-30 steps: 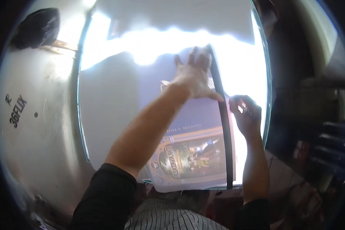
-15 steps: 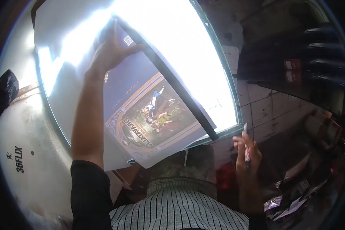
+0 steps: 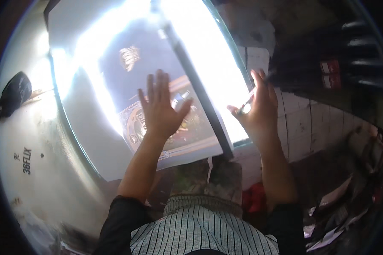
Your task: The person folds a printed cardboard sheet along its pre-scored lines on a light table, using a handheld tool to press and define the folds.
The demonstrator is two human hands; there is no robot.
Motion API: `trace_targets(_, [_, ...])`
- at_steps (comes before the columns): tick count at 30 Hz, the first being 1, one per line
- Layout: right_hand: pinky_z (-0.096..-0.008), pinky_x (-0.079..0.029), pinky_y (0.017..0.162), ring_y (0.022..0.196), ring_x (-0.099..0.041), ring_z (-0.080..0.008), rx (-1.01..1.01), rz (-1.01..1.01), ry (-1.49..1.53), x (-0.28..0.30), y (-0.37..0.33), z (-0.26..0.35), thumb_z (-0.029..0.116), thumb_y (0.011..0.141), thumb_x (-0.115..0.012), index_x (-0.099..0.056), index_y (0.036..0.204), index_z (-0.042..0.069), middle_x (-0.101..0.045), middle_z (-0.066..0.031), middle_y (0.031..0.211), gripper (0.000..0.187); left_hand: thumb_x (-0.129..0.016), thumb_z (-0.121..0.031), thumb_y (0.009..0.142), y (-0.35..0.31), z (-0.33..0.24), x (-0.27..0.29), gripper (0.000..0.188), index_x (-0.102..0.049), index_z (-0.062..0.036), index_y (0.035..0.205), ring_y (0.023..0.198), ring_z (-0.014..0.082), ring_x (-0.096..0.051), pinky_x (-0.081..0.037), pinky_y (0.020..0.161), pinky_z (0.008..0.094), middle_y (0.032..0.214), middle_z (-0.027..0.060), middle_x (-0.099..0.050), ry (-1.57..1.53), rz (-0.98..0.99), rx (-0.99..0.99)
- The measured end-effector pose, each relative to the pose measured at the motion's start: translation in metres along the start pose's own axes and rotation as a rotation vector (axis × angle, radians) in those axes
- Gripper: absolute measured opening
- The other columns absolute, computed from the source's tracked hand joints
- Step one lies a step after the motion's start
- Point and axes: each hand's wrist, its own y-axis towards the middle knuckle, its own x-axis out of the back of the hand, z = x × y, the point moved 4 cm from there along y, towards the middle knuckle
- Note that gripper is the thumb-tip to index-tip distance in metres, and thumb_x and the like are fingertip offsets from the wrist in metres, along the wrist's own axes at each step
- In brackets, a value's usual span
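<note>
A glossy dark printed sheet (image 3: 127, 63) with a picture panel lies on a bright lit tabletop (image 3: 217, 46). My left hand (image 3: 159, 108) rests flat on the sheet's lower half with its fingers spread, holding nothing. A long dark straightedge (image 3: 195, 85) runs diagonally along the sheet's right side, just right of that hand. My right hand (image 3: 257, 108) is at the table's right edge, beyond the straightedge, pinching a thin pen-like tool (image 3: 245, 104) between thumb and fingers.
A black object (image 3: 12, 95) lies on the shiny metal surface (image 3: 34, 170) to the left. To the right are pale floor tiles (image 3: 302, 123), a dark rack with red-labelled items (image 3: 332, 68), and scattered scraps (image 3: 327, 221) low right.
My left hand has slid from the sheet's top corner down to its middle and spread flat. My right hand has risen from below the table to its right edge beside the straightedge.
</note>
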Motion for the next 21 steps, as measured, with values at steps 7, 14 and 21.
trace_targets(7, [-0.0515,-0.04,0.109,0.139,-0.04,-0.0454,-0.141,0.01,0.171,-0.024,-0.068,0.008,0.037,0.06,-0.097,-0.023,0.155,0.005,-0.03,-0.0295,0.158,0.125,-0.045,-0.073,0.091,0.006,-0.008,0.003,0.089,-0.035,-0.0134,0.157,0.156,0.0267,-0.014,-0.007,0.123,0.0613,0.168,0.0019,-0.023,0.034,0.285,-0.467])
trace_targets(14, [-0.0636,-0.022,0.117,0.15,-0.019,-0.0462,-0.172,-0.048,0.076,-0.03,-0.103,0.026,0.039,0.062,-0.095,-0.01,0.157,0.01,-0.018,-0.0277,0.162,0.131,-0.048,-0.066,0.094,0.004,-0.004,0.007,0.076,-0.042,-0.0178,0.152,0.152,0.0232,-0.026,-0.013,0.123,0.0607,0.164,-0.0003,-0.031,-0.082,0.175,-0.576])
trace_targets(21, [-0.0598,-0.022,0.118,0.151,-0.018,-0.0411,-0.174,-0.173,0.107,-0.051,-0.156,0.036,0.038,0.064,-0.095,-0.004,0.158,0.01,-0.01,-0.0261,0.165,0.134,-0.058,-0.062,0.091,-0.019,0.009,0.009,0.089,-0.035,-0.0028,0.153,0.153,0.0441,-0.015,-0.006,0.117,0.0703,0.163,0.0257,-0.022,-0.085,0.007,-0.035])
